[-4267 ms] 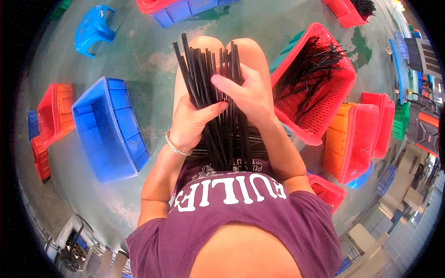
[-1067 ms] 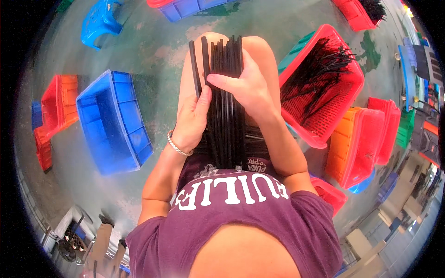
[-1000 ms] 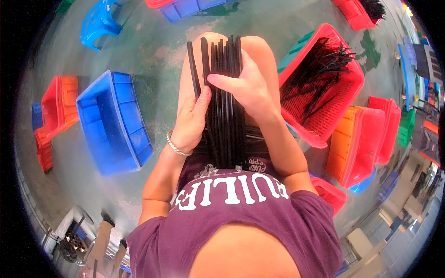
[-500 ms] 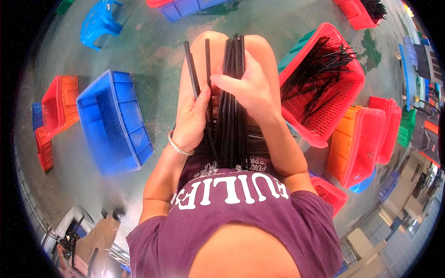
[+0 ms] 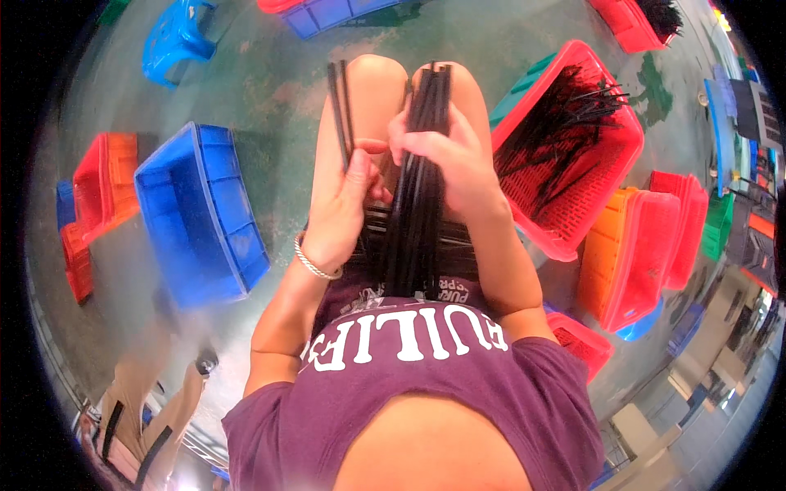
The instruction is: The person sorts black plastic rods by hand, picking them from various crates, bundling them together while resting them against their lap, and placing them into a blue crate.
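My left hand (image 5: 340, 213) is closed, its thumb and fingers pinching a couple of thin black sticks (image 5: 341, 102) that point away from me over my left thigh. A thick bundle of similar long black sticks (image 5: 415, 217) stands over my lap between my thighs. Around its upper part my right hand (image 5: 454, 159) is wrapped, thumb across the front. The near ends of the bundle rest by my shirt. More black sticks (image 5: 458, 245) lie crosswise on my lap beneath, partly hidden by the bundle and my right forearm.
On my right stands a tilted red basket (image 5: 602, 192) holding many black sticks (image 5: 565, 114), with orange and red crates (image 5: 634, 254) beyond. To my left are a blue crate (image 5: 233, 204), red-orange crates (image 5: 106, 180) and a blue stool (image 5: 176, 41). Another person's legs (image 5: 155, 393) show behind at left.
My right hand and the bundle have shifted slightly right. The single stick that stood apart between my hands is no longer separate there. The person at the lower left has moved.
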Motion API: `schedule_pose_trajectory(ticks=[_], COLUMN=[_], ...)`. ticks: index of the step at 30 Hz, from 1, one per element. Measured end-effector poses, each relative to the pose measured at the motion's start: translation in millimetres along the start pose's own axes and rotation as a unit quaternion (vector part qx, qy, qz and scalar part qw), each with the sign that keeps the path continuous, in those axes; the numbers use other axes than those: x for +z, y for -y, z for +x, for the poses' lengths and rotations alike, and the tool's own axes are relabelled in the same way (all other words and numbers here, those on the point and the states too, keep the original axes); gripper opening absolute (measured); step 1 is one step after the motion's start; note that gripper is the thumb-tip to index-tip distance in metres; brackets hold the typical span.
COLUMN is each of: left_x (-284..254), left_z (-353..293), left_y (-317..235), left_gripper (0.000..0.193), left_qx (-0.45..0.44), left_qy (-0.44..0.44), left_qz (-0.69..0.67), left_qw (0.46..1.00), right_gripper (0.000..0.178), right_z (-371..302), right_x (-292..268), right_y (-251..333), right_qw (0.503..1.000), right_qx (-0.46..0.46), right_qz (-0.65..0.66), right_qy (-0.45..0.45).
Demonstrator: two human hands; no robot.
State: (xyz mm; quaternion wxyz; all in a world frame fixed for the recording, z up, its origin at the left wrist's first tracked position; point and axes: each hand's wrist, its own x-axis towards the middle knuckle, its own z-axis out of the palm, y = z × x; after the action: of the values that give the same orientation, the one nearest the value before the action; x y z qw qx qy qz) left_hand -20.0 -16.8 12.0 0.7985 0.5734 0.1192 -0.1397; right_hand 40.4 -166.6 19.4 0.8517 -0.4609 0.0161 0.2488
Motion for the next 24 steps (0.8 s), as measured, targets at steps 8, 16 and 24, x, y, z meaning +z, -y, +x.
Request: schedule_pose_trajectory(ticks=[8, 16, 24], left_x=[-16, 13, 30], left_z=[8, 43, 33], left_y=[-2, 32, 8], left_gripper=[0.031, 0.026, 0.034], left_qx=[-0.061, -0.008, -0.128], left_qy=[0.005, 0.064, 0.02], left_qz=[0.251, 0.149, -0.111], left_qw=[0.966, 0.987, 0.985], right_gripper=[0.014, 0.008, 0.004], right_z=[-13, -13, -31], right_x=[-39, -49, -51], right_y=[-5, -12, 9], right_qw=[0.936, 0.94, 0.95], right_qx=[-0.031, -0.009, -0.067], right_qz=[0.326, 0.322, 0.302], right_qy=[0.129, 0.115, 0.034])
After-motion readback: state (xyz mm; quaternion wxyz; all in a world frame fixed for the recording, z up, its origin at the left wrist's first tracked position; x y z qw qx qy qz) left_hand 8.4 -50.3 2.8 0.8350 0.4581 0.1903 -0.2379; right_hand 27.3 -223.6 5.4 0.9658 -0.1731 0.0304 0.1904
